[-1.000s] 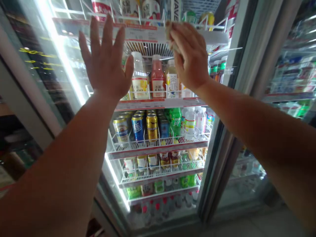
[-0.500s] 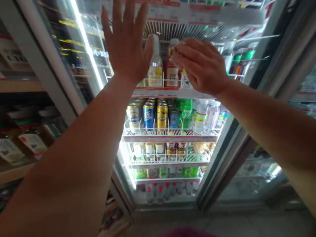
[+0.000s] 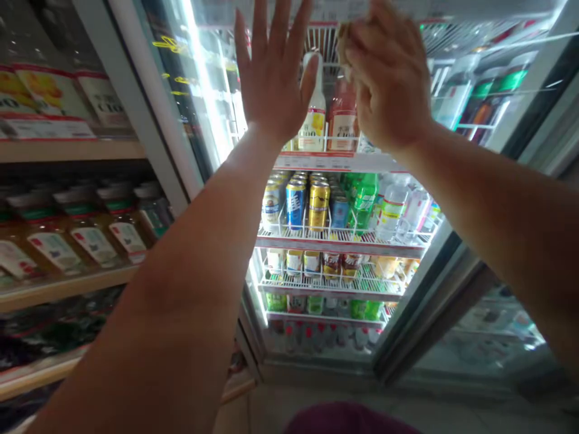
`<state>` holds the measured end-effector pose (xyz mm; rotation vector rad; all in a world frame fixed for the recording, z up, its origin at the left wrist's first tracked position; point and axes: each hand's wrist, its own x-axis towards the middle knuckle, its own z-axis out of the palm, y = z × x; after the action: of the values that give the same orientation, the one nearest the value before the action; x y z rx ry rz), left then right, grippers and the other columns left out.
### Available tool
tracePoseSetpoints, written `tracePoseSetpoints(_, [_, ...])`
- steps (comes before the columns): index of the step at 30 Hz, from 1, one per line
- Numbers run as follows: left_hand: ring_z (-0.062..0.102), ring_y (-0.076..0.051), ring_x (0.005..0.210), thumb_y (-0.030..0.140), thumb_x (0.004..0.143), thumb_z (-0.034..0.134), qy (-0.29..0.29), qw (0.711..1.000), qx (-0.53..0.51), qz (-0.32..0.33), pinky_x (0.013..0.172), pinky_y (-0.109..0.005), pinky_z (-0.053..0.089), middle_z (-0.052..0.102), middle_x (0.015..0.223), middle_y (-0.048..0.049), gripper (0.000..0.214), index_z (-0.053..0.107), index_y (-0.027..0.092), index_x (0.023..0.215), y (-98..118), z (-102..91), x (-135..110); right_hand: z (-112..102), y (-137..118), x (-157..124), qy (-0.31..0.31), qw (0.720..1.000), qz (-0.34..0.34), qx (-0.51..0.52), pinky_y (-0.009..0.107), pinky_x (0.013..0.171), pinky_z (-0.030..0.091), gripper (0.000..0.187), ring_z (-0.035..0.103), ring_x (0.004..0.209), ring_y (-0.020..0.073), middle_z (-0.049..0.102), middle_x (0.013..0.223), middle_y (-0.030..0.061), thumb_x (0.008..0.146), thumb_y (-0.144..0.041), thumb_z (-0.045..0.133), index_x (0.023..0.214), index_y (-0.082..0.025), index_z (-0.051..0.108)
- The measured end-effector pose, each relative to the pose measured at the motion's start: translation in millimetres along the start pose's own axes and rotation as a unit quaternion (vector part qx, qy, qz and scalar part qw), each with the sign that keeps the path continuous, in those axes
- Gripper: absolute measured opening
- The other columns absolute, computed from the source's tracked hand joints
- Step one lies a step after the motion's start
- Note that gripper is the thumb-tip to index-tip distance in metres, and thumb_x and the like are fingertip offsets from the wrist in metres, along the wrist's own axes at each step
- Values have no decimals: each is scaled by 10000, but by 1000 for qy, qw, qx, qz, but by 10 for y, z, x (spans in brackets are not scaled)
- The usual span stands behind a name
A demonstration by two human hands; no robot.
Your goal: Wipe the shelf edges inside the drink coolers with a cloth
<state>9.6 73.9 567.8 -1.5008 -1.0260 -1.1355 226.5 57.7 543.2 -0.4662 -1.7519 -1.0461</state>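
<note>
glass door (image 3: 194,120): smooth, glossy, streaked with reflections
wire shelves (image 3: 339,236): white coated metal
cans (image 3: 319,205): shiny metal
bottles (image 3: 342,117): clear plastic, paper labels
cloth (image 3: 344,45): soft, matt, tan
side shelf (image 3: 67,150): matt wood

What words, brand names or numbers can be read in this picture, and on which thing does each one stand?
"C100", faintly, on a bottle label on the upper left shelf.
Yellow-labelled bottle in the cooler: print too blurred.
Cans and shelf price strips: too small to read.
Yellow marks on the glass door: not legible.
Cloth in the right hand: no print seen.
</note>
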Motion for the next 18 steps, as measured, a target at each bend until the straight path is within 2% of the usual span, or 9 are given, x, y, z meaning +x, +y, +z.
tracePoseSetpoints(2, [173,-343,1691,324,1122,565,-1,1000,8,6,1367,-576,3,282,1815,-21,685,382,235,1777,-13,3,-23,52,31,-11,82,996,36,-19,477,1291,456,461,571,1524,290,735,1513,84,1148,-260,401,1385,-114,769])
tracePoseSetpoints(3, [158,-322,1693,331,1124,561,6,1000,0,12,1374,-550,-17,276,1816,-7,686,374,248,1779,-23,5,-33,71,26,-36,88,995,41,-17,494,1302,440,453,561,1535,281,707,1553,71,1146,-248,400,1398,-140,760])
tracePoseSetpoints(5, [125,-275,1693,370,1143,534,22,999,-22,27,1381,-493,-55,272,1816,15,665,366,268,1778,-45,6,-44,72,-9,-93,19,999,-32,12,492,1331,418,468,539,1559,253,682,1586,41,1125,-246,404,1482,-200,702])
tracePoseSetpoints(6, [111,-270,1693,382,1154,512,22,999,-25,33,1381,-494,-64,264,1819,11,657,356,263,1781,-53,3,-44,51,-26,-111,-26,998,-41,26,482,1342,408,464,522,1573,226,671,1599,-1,1115,-251,419,1493,-281,687])
tracePoseSetpoints(8, [102,-304,1693,369,1159,501,5,999,-8,31,1374,-551,-51,240,1831,-13,665,331,242,1790,-56,-12,-32,-13,-36,-115,-71,996,-33,41,477,1345,408,461,526,1568,212,689,1574,-30,1086,-246,446,1461,-346,695])
tracePoseSetpoints(12, [118,-359,1699,293,1138,554,-33,999,25,17,1367,-613,14,210,1845,-49,713,302,212,1800,-25,-76,-17,-85,3,-104,-11,998,55,-1,509,1354,386,503,511,1580,216,661,1602,-44,1053,-213,415,1439,-358,702])
tracePoseSetpoints(14, [138,-340,1698,290,1157,533,-17,1000,7,24,1376,-586,37,242,1837,-45,672,327,222,1792,-8,-107,-36,-69,6,-146,-20,999,38,9,536,1353,374,533,470,1614,230,616,1649,-41,1036,-220,431,1494,-364,662])
tracePoseSetpoints(16, [137,-311,1698,297,1170,518,0,999,-18,27,1386,-549,16,267,1828,-25,635,352,239,1781,3,-130,-64,-38,-6,-199,-68,997,-2,45,569,1360,349,547,446,1632,252,609,1657,-45,1024,-237,472,1524,-389,634])
tracePoseSetpoints(18, [101,-276,1704,317,1190,479,-3,999,-30,24,1391,-509,-22,248,1833,-11,610,346,241,1781,2,-146,-85,-5,-18,-235,-60,997,7,49,580,1370,320,524,472,1614,263,635,1631,-52,1041,-249,468,1504,-414,650])
